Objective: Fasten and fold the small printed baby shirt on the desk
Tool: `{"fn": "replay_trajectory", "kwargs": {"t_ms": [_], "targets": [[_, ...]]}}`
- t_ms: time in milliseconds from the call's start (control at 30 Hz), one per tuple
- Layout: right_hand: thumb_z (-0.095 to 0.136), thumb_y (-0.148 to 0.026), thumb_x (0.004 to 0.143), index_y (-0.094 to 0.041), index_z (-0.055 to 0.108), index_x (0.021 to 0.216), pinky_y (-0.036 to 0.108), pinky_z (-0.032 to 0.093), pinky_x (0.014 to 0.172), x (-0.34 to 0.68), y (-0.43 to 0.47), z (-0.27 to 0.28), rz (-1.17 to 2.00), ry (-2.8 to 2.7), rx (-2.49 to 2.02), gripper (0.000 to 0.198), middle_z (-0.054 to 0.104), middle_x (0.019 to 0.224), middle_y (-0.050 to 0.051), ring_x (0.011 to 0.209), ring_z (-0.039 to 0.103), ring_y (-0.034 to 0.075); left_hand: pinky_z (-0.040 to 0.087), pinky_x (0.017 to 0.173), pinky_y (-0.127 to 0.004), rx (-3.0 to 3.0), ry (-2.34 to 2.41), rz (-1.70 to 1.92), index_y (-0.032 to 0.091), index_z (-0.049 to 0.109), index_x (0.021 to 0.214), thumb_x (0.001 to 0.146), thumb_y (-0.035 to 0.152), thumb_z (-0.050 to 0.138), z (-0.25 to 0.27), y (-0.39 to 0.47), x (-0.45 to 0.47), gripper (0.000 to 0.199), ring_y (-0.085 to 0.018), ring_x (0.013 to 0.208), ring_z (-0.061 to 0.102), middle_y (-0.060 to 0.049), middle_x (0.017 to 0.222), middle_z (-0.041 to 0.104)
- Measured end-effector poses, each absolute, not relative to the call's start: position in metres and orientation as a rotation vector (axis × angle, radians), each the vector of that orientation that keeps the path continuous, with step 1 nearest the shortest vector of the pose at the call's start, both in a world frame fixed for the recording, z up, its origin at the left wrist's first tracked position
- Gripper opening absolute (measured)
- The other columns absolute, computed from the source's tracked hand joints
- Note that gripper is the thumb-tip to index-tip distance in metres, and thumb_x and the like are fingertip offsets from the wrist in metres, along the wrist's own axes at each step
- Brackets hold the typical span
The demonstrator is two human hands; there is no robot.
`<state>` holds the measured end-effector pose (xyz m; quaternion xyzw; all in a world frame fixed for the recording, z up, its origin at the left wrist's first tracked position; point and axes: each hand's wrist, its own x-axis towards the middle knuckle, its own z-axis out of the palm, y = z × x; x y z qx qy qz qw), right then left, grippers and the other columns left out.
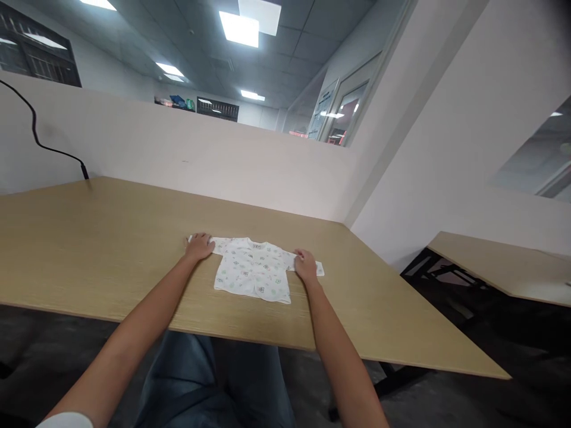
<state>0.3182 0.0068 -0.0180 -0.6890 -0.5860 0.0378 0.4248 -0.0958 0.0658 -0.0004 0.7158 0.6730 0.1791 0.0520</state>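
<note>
Resting outstretched on sleeves [220,245]: left hand [200,245], right hand [306,266].

A black cable [34,126] (wavy) crosses the white wall [232,160].

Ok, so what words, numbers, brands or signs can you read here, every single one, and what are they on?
None can be read clearly.
Small dark mark inside the neck of the white shirt: too small to read.
Little prints across the shirt: too small to tell whether any are letters.
Pale panel beyond the low wall: too blurred to read.
</note>
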Motion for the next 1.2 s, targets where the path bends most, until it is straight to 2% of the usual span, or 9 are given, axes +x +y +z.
{"fn": "replay_trajectory", "kwargs": {"t_ms": [67,167,433,500,667,800,967,1067,1200], "targets": [[0.042,-0.021,0.086,-0.018,0.071,0.121,0.050,0.036,0.111,0.324,0.005,-0.018,0.052,-1.411,-1.891,0.045,0.064,0.132,0.014,0.128,0.052,0.031,0.026,0.113,-0.073,2.135,2.100,0.606,0.026,0.064,0.131,0.091,0.045,0.042,-0.001,0.068,-0.100,0.049,-0.040,0.135,0.045,-0.014,0.148,0.055],[0.046,-0.026,0.088,-0.023,0.073,0.122,0.057,0.035,0.110,0.330,0.001,-0.017,0.026,-1.357,-2.141,0.043,0.062,0.137,0.011,0.131,0.048,0.034,0.033,0.109,-0.070,2.086,2.161,0.680,0.026,0.068,0.126,0.088,0.039,0.047,-0.001,0.069,-0.102,0.045,-0.039,0.129,0.048,-0.015,0.141,0.058],[0.054,-0.033,0.083,-0.020,0.078,0.112,0.065,0.039,0.100,0.363,-0.002,-0.019,-0.017,-1.360,-2.140,0.040,0.067,0.124,0.020,0.123,0.054,0.041,0.040,0.102,-0.059,2.089,2.158,0.786,0.020,0.075,0.100,0.088,0.031,0.049,0.007,0.070,-0.105,0.031,-0.037,0.122,0.051,-0.017,0.124,0.066],[0.056,-0.034,0.080,-0.020,0.081,0.101,0.062,0.043,0.096,0.371,-0.001,-0.018,-0.004,-1.385,-2.112,0.035,0.071,0.116,0.020,0.115,0.059,0.040,0.041,0.100,-0.055,2.113,2.137,0.829,0.020,0.074,0.099,0.089,0.030,0.048,0.014,0.071,-0.106,0.030,-0.035,0.119,0.053,-0.016,0.121,0.067],[0.062,-0.032,0.071,-0.020,0.076,0.070,0.037,0.051,0.081,0.391,0.008,0.014,0.044,-1.540,-1.883,0.019,0.076,0.083,0.011,0.082,0.068,0.026,0.038,0.100,-0.050,2.214,2.115,0.974,0.018,0.073,0.102,0.095,0.033,0.048,0.064,0.076,-0.108,0.030,-0.033,0.119,0.052,-0.015,0.121,0.067],[0.055,-0.042,0.080,-0.019,0.076,0.085,0.037,0.050,0.082,0.405,0.018,0.076,-0.048,-1.477,-1.784,0.032,0.077,0.092,0.013,0.087,0.067,0.027,0.038,0.099,-0.049,2.262,2.081,1.259,0.017,0.073,0.104,0.096,0.035,0.050,0.133,0.080,-0.108,0.030,-0.033,0.118,0.051,-0.015,0.119,0.065],[0.059,-0.053,0.077,-0.016,0.072,0.093,0.039,0.049,0.087,0.405,0.007,0.135,-0.126,-1.415,-1.468,0.042,0.076,0.097,0.014,0.092,0.066,0.027,0.040,0.098,-0.048,2.273,2.011,1.623,0.020,0.072,0.105,0.095,0.037,0.050,0.187,0.069,-0.118,0.029,-0.032,0.119,0.051,-0.012,0.117,0.064],[0.060,-0.060,0.075,-0.016,0.072,0.093,0.040,0.050,0.086,0.399,-0.013,0.132,-0.084,-1.445,-1.424,0.048,0.076,0.097,0.014,0.091,0.065,0.027,0.040,0.098,-0.046,2.365,1.930,1.635,0.020,0.072,0.102,0.096,0.040,0.050,0.175,0.052,-0.132,0.031,-0.031,0.118,0.052,-0.011,0.114,0.065],[0.062,-0.062,0.073,-0.019,0.076,0.090,0.040,0.052,0.084,0.393,-0.047,0.093,0.080,-1.531,-1.478,0.049,0.077,0.095,0.013,0.086,0.067,0.028,0.041,0.100,-0.044,2.502,1.803,1.427,0.020,0.071,0.098,0.095,0.045,0.048,0.123,0.015,-0.159,0.034,-0.030,0.114,0.056,-0.012,0.113,0.067]]}}
